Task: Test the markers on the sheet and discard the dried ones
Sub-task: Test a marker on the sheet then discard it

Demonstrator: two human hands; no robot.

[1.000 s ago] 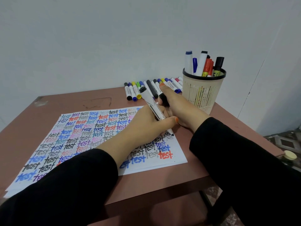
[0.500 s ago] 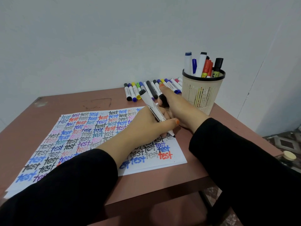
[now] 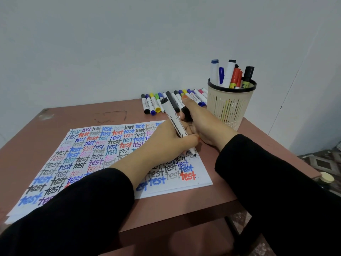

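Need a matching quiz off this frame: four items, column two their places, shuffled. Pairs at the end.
1. white marker with black tip
2. black marker cap
3. beige slotted plastic cup
4. row of capped coloured markers

a. flat on the brown table, by the wall
b. gripped in the right hand
c. upright, right of the white paper sheet, holding markers
d. in the left hand, tip on the sheet

Pairs: 1-d, 2-b, 3-c, 4-a

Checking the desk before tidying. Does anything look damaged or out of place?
Two blemishes on the table: a dark scribbled outline on the bare top just beyond the sheet, perhaps ink, and a pale worn patch at the far left corner. The loose markers lie in a neat row; the cup stands upright.
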